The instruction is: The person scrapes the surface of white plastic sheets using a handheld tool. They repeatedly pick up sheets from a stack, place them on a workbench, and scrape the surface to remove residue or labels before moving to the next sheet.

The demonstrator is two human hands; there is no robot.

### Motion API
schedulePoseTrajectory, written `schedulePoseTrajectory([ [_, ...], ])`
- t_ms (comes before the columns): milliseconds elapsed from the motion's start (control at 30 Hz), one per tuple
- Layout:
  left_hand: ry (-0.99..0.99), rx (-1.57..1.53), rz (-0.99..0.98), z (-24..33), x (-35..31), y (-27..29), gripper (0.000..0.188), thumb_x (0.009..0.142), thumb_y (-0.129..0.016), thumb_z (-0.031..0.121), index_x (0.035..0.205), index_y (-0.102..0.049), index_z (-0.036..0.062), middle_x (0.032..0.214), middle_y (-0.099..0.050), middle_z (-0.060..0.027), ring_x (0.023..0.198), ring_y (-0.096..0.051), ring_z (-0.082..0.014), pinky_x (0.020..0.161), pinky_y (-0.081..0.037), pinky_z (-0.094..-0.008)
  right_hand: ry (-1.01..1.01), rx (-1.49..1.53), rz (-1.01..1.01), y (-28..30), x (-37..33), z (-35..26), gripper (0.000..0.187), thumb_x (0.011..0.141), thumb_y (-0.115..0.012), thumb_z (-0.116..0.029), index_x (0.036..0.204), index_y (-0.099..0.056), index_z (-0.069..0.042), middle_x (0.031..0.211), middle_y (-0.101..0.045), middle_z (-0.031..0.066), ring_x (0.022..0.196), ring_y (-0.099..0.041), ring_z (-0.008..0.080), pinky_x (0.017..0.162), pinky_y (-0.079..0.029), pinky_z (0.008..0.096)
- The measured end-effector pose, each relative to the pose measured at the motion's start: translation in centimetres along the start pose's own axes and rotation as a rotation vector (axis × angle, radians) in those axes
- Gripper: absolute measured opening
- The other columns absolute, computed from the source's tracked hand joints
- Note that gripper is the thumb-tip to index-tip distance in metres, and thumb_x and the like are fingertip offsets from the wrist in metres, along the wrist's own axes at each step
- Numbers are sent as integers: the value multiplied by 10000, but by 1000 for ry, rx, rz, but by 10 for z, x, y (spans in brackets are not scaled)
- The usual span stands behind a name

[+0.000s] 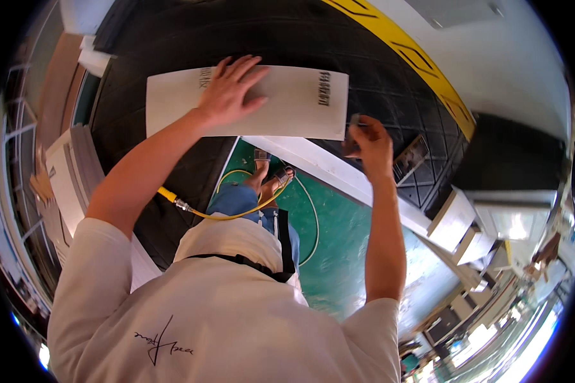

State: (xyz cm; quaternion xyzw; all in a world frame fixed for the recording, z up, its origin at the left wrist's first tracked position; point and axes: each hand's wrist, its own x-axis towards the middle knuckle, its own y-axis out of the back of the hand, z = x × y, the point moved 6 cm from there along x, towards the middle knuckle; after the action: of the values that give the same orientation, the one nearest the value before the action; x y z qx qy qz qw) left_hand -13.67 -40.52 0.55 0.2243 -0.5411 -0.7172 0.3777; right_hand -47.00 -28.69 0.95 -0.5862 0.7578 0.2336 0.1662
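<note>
A white rectangular panel [294, 115] with dark printed marks near both ends lies flat on a black, seamed work surface [172, 38]. My left hand [233, 92] rests on top of the panel, left of its middle, palm down with the fingers spread. Just past the panel's right end is my right hand [374, 147], its thumb and fingers closed around a small dark grey piece [351, 142]. That piece is blurred and partly covered by the fingers, so its kind is unclear. Whether it touches the panel's edge I cannot tell.
A dark flat rectangular item [411, 158] lies on the surface right of my right hand. A yellow strip with black marks [415, 54] borders the far right. A yellow hose [236, 216] with a metal coupling hangs before my waist. Stacked pale boards [76, 166] stand at left.
</note>
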Motion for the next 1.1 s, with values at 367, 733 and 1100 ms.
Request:
schedulePoseTrajectory([
  [367, 57, -2, 72, -8, -10, -6, 639, 956, -645, 309, 1544, -475, 124, 1618, -450, -116, 1521, -383, -296, 1262, -274, -513, 855, -1038, -20, -35, 87, -92, 158, 909, -706, -45, 1046, -772, -90, 1014, -706, 76, 903, -699, 326, 809, -570, 412],
  [733, 48, 53, 82, -7, -8, -10, 615, 957, -628, 298, 1531, -503, 117, 1604, -468, -118, 1513, -396, -293, 1252, -298, -501, 1167, -1146, -145, -60, 93, -92, 178, 866, -730, -15, 1015, -766, -106, 955, -667, 50, 917, -673, 268, 761, -585, 390],
  [1100, 78, 84, 118, -5, -9, -13, 584, 961, -608, 276, 1521, -522, 133, 1586, -493, -104, 1490, -430, -282, 1244, -313, -489, 729, -1434, -528, -13, -41, 35, 142, 933, -644, -73, 1015, -740, -138, 999, -652, 49, 979, -670, 290, 728, -589, 424],
])
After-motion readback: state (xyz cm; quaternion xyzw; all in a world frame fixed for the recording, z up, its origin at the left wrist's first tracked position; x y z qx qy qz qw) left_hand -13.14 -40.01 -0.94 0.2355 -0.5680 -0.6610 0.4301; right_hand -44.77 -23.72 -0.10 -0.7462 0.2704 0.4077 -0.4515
